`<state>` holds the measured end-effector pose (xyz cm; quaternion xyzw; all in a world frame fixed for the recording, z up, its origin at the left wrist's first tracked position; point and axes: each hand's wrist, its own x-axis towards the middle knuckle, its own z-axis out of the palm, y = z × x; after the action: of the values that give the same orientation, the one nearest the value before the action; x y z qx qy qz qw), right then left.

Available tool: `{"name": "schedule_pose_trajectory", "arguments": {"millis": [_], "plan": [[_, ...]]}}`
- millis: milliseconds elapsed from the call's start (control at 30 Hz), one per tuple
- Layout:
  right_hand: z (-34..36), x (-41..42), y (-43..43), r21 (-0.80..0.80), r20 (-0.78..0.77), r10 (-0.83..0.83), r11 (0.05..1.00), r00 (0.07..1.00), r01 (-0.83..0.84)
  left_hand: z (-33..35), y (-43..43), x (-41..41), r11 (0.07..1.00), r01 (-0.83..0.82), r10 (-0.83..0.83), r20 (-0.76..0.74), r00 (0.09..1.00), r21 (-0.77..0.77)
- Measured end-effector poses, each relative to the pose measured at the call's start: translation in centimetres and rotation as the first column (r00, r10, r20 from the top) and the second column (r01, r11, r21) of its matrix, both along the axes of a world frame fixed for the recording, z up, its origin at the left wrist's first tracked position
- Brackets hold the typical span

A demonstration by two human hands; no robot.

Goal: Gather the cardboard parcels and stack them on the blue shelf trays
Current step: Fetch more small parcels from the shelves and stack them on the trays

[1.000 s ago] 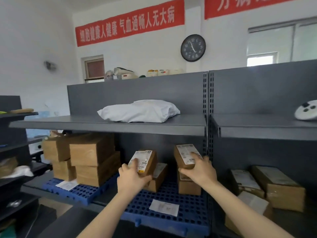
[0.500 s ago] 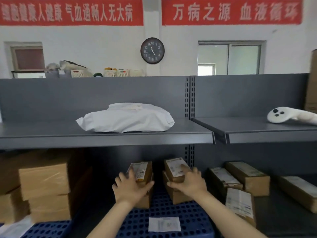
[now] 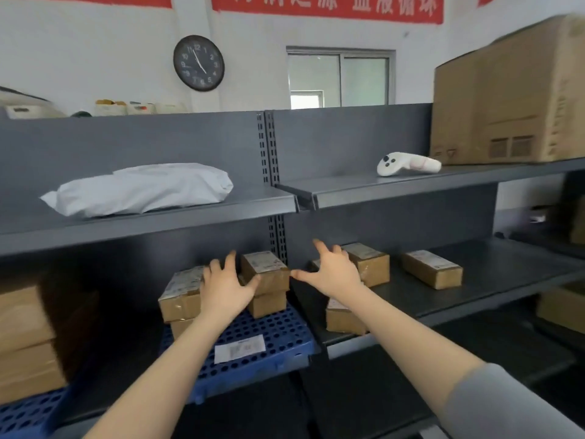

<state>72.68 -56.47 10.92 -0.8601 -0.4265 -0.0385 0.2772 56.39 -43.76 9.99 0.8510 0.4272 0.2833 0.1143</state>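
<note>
Two short stacks of labelled cardboard parcels stand on the blue perforated tray (image 3: pixel 272 340) on the lower shelf: a left stack (image 3: pixel 180 296) and a right stack (image 3: pixel 267 274). My left hand (image 3: pixel 226 288) hovers open between them, thumb against the right stack's top parcel. My right hand (image 3: pixel 332 270) is open with fingers spread, in front of the grey lower shelf to the right. There lie more parcels: one behind my hand (image 3: pixel 370 263), one further right (image 3: pixel 432 269), one near the front edge (image 3: pixel 343 318), partly hidden by my wrist.
A white poly bag (image 3: pixel 139 191) lies on the upper shelf; a white controller (image 3: pixel 406 164) and a big carton (image 3: pixel 512 99) sit on the upper right shelf. Large cartons (image 3: pixel 28 337) on another blue tray (image 3: pixel 25 416) fill the lower left. A loose label (image 3: pixel 239 348) lies on the tray.
Both hands have let go of the parcels they set on the stacks. My right hand has moved right toward the grey shelf, and the view has swung right.
</note>
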Motion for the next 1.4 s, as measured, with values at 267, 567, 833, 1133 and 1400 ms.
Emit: {"name": "schedule_pose_trajectory", "arguments": {"millis": [267,567,833,1133,1400], "plan": [[-0.2,8.0,-17.2,0.047,0.035,-0.150,0.988,0.988,0.149,0.7,-14.7,9.7,0.992,0.121,-0.122,0.029,0.992,0.033],[-2.4,18.1,-40.8,0.017,-0.031,-0.407,0.913,0.913,0.408,-1.5,-35.9,24.0,0.911,0.413,-0.412,0.053,0.910,-0.010],[-5.0,24.2,-54.8,0.010,-0.078,-0.609,0.791,0.789,0.612,-2.3,-47.4,34.0,0.797,0.604,-0.602,0.052,0.797,-0.035],[-7.2,32.5,-55.7,0.005,-0.102,-0.626,0.777,0.773,0.630,-3.5,-48.4,42.3,0.780,0.619,-0.615,0.069,0.785,-0.088],[-4.9,41.9,-48.2,0.013,-0.070,-0.499,0.865,0.864,0.501,-2.4,-43.0,51.3,0.821,0.541,-0.520,0.153,0.840,-0.180]]}}
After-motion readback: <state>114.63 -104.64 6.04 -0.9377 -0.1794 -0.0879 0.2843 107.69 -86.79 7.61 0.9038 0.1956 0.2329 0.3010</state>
